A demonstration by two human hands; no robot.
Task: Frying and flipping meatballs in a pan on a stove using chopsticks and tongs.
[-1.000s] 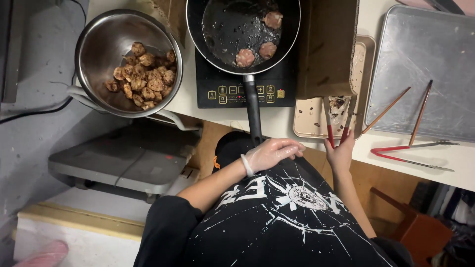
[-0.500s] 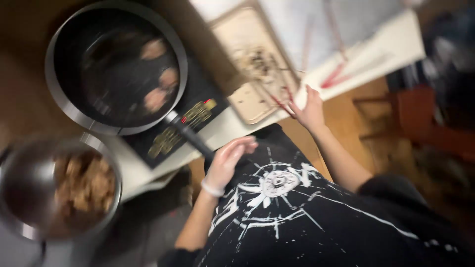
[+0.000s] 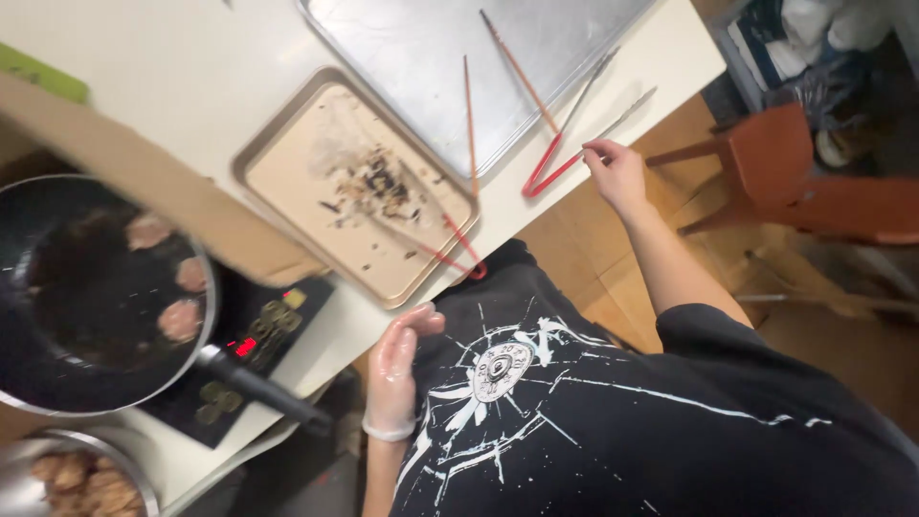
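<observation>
My right hand (image 3: 615,172) reaches over the white counter's edge, and its fingertips pinch the lower metal arm of the red-handled tongs (image 3: 560,153) lying beside the large metal baking sheet (image 3: 421,57). My left hand (image 3: 397,369), in a clear glove, hangs by the counter edge against my black shirt with loosely extended fingers and holds nothing. A second pair of red-handled tongs (image 3: 448,251) rests on the small beige tray (image 3: 287,182), which carries dark crumbs.
Two chopsticks (image 3: 469,115) lie on the baking sheet. A black frying pan (image 3: 57,364) with three meat pieces sits on an induction cooker (image 3: 258,335) at the left. A metal bowl (image 3: 144,488) of fried pieces sits bottom left. A red stool (image 3: 795,172) stands at the right.
My view has swung round and the scene appears rotated. My right hand left the tongs on the small tray and moved to the tongs by the baking sheet. My left hand stayed by my body.
</observation>
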